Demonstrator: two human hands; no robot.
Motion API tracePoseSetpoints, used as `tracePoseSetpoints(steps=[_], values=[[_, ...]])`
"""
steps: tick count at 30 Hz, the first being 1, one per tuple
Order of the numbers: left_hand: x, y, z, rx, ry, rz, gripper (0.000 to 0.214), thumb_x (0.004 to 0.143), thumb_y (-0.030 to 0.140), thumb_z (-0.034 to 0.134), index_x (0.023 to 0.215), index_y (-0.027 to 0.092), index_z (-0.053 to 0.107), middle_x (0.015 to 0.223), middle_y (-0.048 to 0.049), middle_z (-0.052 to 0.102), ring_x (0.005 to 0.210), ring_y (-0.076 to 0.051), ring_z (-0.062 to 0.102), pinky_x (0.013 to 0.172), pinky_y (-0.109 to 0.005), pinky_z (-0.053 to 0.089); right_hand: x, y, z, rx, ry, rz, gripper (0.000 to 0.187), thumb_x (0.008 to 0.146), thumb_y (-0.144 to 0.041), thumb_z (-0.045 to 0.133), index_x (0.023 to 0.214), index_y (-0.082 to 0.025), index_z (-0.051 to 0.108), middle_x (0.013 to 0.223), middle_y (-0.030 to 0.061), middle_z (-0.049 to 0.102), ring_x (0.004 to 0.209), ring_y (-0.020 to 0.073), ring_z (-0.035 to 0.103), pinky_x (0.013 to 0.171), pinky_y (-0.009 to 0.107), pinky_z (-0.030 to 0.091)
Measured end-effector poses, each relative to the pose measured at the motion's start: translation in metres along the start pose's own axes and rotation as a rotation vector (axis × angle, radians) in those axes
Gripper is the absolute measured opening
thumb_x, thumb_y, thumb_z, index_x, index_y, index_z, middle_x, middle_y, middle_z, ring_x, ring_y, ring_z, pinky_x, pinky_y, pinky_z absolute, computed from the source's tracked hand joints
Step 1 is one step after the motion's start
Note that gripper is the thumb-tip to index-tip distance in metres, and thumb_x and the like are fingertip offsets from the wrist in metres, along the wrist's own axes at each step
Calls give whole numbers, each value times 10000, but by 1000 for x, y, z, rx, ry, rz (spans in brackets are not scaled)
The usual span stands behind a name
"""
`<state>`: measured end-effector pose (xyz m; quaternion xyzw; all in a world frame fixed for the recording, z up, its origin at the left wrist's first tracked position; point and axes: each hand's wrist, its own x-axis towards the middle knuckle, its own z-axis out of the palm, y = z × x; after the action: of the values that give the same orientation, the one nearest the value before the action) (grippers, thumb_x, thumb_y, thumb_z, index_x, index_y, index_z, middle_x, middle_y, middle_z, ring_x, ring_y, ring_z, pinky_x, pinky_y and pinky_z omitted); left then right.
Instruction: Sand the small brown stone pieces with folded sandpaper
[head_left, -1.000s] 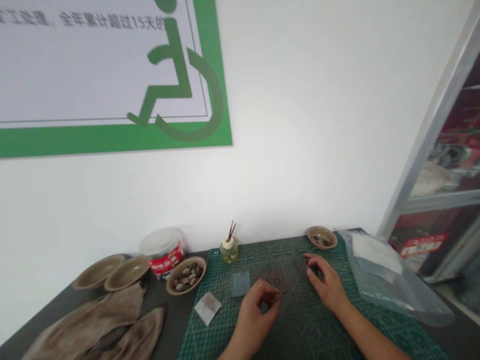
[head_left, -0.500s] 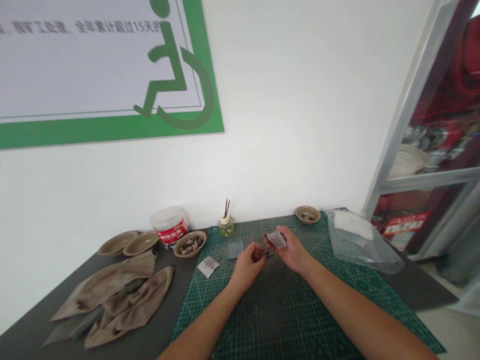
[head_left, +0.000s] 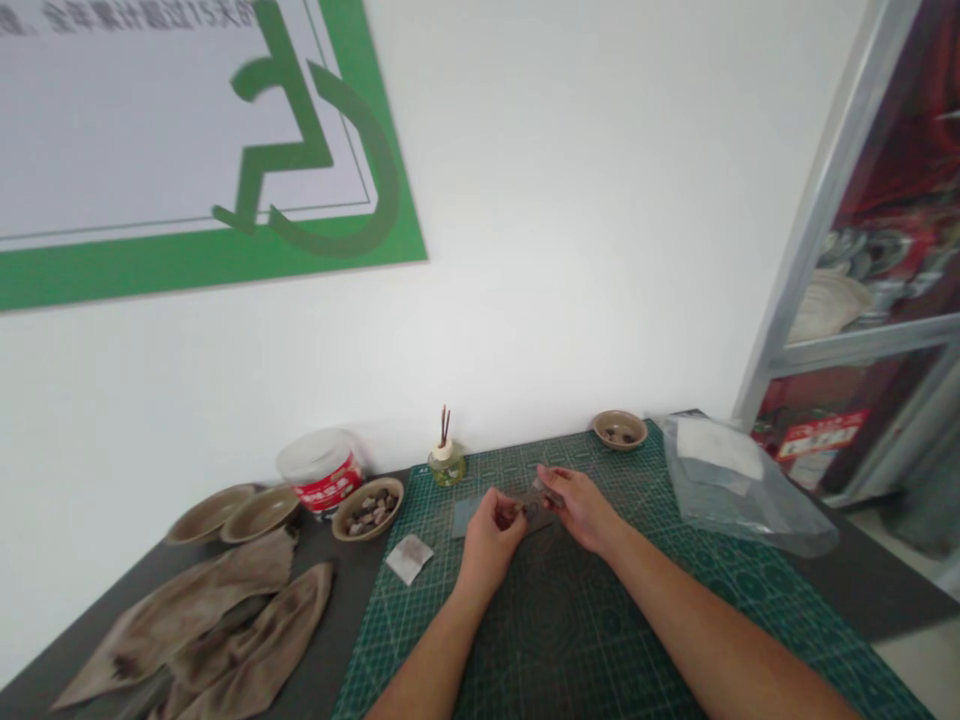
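My left hand [head_left: 491, 548] pinches a small dark piece [head_left: 531, 511] beside my right hand [head_left: 582, 508] over the green cutting mat [head_left: 570, 640], stone bowl [head_left: 340, 528] at nine o'clock

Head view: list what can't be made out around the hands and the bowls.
Head view:
Anything held in the left hand: hidden by its fingers.
Small piece at the right hand: too small and blurred.
Pieces in the far bowl: too small to identify.
Grey square: partly hidden by the left hand.
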<state>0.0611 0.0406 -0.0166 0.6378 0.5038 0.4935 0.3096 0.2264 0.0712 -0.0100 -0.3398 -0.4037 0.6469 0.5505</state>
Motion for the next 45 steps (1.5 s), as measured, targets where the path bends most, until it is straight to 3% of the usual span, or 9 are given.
tracePoseSetpoints(steps=[4, 9, 15, 26, 33, 45], values=[[2, -4, -5, -8, -49, -7, 128, 793, 294, 619, 834, 174, 604, 713, 16, 619, 638, -138, 561, 616, -236, 425, -8, 1, 6, -60, -37, -28, 273, 644, -345, 820, 822, -166, 716, 796, 36, 707, 726, 190, 636, 714, 307, 480], [3, -5, -10, -7, -99, -4, 156, 792, 288, 623, 894, 176, 662, 756, -8, 677, 676, -159, 603, 639, -252, 446, -13, 10, 13, -170, 31, -116, 351, 634, -302, 819, 948, -211, 692, 824, 16, 700, 754, 197, 641, 736, 321, 491], [1, -1, -13, 8, -99, 6, 181, 808, 348, 628, 823, 170, 660, 729, -12, 674, 667, -163, 599, 621, -252, 439, -16, 13, 13, -232, 65, -133, 210, 680, -332, 781, 817, -201, 691, 793, 25, 688, 744, 197, 620, 725, 311, 483], [0, 5, -13, 10, -156, 23, 225, 855, 387, 591, 885, 178, 670, 796, -35, 720, 725, -182, 650, 668, -269, 471, -15, 15, 9, -282, 30, -81, 248, 731, -411, 729, 810, -182, 681, 741, 25, 680, 670, 186, 614, 641, 289, 471], [-3, 7, -11, 65, -184, 51, 157, 857, 327, 591, 822, 195, 667, 784, -22, 715, 723, -176, 634, 669, -259, 445, -15, 13, 8, -331, 30, -100, 217, 742, -393, 727, 778, -180, 702, 712, 19, 687, 641, 173, 606, 625, 279, 444], [-7, 10, -6, 143, -129, 81, 172, 892, 319, 545, 856, 196, 661, 820, -33, 696, 772, -189, 625, 712, -282, 435, -18, 6, 9, -331, 16, -113, 210, 748, -382, 725, 795, -179, 703, 751, 36, 705, 687, 192, 631, 668, 298, 470]])
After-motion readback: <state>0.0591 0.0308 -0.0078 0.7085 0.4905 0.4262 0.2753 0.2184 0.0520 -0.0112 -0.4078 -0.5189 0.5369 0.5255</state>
